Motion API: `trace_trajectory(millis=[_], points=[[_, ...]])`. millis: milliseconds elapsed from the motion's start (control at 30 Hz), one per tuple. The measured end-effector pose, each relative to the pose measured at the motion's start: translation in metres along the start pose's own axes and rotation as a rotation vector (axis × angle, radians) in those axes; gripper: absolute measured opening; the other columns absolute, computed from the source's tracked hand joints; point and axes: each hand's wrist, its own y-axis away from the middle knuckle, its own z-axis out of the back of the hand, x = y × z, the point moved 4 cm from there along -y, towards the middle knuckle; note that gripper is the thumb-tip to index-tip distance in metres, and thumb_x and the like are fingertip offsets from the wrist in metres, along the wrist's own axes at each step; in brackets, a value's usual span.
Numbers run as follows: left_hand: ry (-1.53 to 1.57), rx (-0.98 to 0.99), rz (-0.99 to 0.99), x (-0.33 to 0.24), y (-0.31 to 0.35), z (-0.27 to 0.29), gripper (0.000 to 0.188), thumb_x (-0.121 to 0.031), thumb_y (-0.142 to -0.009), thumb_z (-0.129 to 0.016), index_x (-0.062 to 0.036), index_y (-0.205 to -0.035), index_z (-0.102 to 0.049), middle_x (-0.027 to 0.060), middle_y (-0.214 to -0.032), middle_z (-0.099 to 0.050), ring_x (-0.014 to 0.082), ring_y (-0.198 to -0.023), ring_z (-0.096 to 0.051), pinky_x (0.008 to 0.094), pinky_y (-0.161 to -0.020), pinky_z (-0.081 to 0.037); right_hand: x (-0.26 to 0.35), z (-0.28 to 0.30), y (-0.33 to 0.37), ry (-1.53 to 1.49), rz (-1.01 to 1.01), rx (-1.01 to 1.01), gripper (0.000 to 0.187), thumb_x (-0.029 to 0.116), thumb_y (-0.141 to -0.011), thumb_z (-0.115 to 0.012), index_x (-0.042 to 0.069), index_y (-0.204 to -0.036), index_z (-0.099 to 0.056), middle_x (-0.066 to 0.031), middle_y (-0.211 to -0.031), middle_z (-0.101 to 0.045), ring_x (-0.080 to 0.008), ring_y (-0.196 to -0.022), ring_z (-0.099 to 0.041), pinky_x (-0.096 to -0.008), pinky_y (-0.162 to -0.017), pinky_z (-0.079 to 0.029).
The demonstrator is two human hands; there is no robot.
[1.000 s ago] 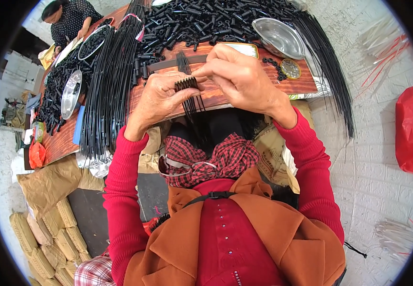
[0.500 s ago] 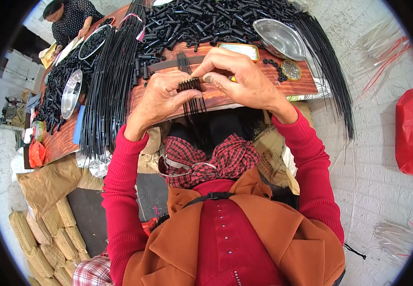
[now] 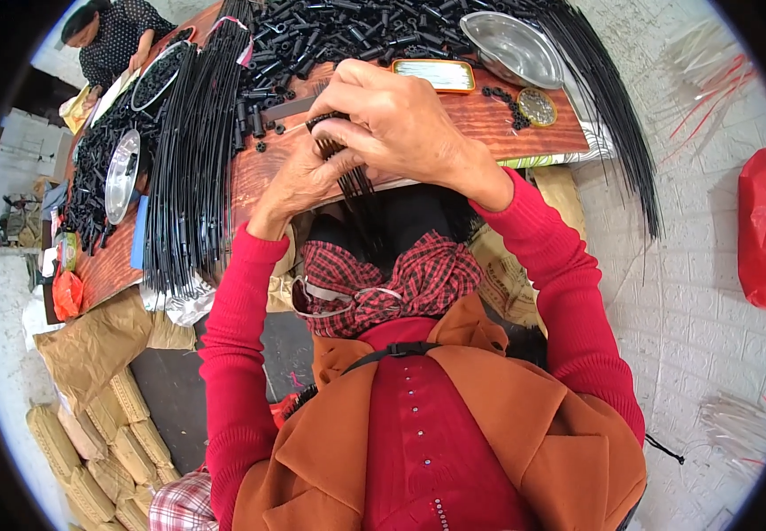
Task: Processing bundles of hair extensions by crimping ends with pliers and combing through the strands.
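Note:
A bunch of thin black rods (image 3: 358,184) hangs from my two hands over the table's near edge, the lower ends above my lap. Dark pieces sit in a row at the upper part of the bunch. My left hand (image 3: 299,183) grips the rods from the left, its fingers partly hidden behind my right hand. Bent over the row from above, my right hand (image 3: 414,119) has thumb and fingers closed on the dark pieces. Beyond my hands, a heap of short black tubular parts (image 3: 347,37) covers the back of the table.
Long black rod bundles lie at left (image 3: 190,168) and right (image 3: 608,97). A metal bowl (image 3: 517,55), a yellow-rimmed tray (image 3: 436,74) of thin pale pieces and a round tin (image 3: 538,106) stand at right. Another person (image 3: 117,49) works at the far left. A red bag (image 3: 765,230) hangs right.
My right hand has moved left and closed over the row of dark pieces, covering most of it. My left hand has dropped slightly and turned, now partly behind the right. The view has shifted a little.

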Motion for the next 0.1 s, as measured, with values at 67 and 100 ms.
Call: trace_trajectory(millis=[67,100], points=[[-0.018,0.157,0.092,0.034,0.007,0.003,0.043,-0.013,-0.081,-0.058,-0.0007,-0.118,-0.04,0.009,-0.106,-0.053,0.012,-0.091,-0.05,0.0269,-0.079,-0.042,0.002,-0.001,-0.004,0.022,-0.017,-0.016,0.013,0.01,-0.07,-0.061,0.006,-0.082,-0.059,-0.0078,-0.072,-0.05,-0.0245,-0.064,-0.053,-0.0327,-0.055,-0.043],[-0.256,0.059,-0.09,0.036,0.011,-0.001,0.052,-0.021,-0.079,-0.062,-0.0027,-0.121,-0.038,0.0127,-0.113,-0.049,0.0147,-0.103,-0.045,0.0301,-0.087,-0.037,0.001,-0.001,-0.005,0.024,-0.015,-0.019,0.013,0.01,-0.07,-0.061,0.006,-0.082,-0.059,-0.0078,-0.072,-0.05,-0.0245,-0.064,-0.053,-0.0327,-0.055,-0.043]])
